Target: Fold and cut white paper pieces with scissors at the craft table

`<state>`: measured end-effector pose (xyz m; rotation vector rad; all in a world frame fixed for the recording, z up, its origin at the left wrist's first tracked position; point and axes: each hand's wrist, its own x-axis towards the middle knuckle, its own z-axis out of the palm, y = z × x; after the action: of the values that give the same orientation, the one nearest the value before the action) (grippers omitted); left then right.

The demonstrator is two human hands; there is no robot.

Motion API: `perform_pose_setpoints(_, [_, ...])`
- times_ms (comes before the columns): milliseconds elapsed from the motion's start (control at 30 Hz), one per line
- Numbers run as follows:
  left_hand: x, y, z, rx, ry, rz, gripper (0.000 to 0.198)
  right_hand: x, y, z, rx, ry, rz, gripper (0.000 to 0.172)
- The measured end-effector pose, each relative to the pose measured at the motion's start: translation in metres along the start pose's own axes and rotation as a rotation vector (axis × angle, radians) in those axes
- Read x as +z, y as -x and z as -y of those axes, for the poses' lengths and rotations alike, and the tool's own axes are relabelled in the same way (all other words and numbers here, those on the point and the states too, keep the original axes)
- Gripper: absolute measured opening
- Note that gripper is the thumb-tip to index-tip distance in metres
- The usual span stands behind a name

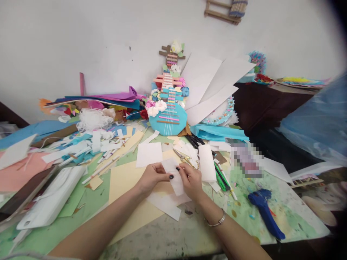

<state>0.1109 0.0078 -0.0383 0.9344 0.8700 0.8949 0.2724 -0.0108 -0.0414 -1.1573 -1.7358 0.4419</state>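
A small sheet of thin white paper (177, 183) is held up between both hands over the table. My left hand (155, 177) pinches its left side, thumb in front and fingers partly hidden behind. On the other side, my right hand (192, 180) grips the same sheet between thumb and fingers. Below them lie more white paper pieces (169, 206) on a large cream sheet (121, 177). A white paper square (148, 154) rests just beyond my left hand. Gold-handled scissors (187, 159) lie behind my right hand, beside a white paper roll (207, 162).
A blue paper lute (168, 122) with flowers leans against the wall. Paper scraps (78, 148) cover the left side, near a white power bank-like case (51, 198). Green pens (221, 177) and a blue glue gun-like tool (267, 213) lie on the right.
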Motion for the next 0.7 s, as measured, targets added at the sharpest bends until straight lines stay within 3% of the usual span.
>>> perform_pose_setpoints(133, [-0.002, -0.001, -0.002, -0.016, -0.030, -0.015, 0.032, -0.002, 0.000, 0.000, -0.003, -0.010, 0.003, 0.017])
perform_pose_setpoints(333, [-0.002, 0.001, -0.007, 0.033, -0.018, 0.119, 0.038, -0.003, -0.001, -0.002, -0.035, 0.000, 0.060, 0.018])
perform_pose_setpoints(467, [-0.002, 0.001, -0.010, 0.037, -0.023, 0.077, 0.032, -0.004, -0.002, -0.002, -0.070, -0.005, 0.111, 0.020])
perform_pose_setpoints(700, [-0.009, -0.003, -0.015, 0.050, -0.038, 0.009, 0.028, -0.007, -0.004, -0.003, -0.011, -0.016, 0.077, 0.020])
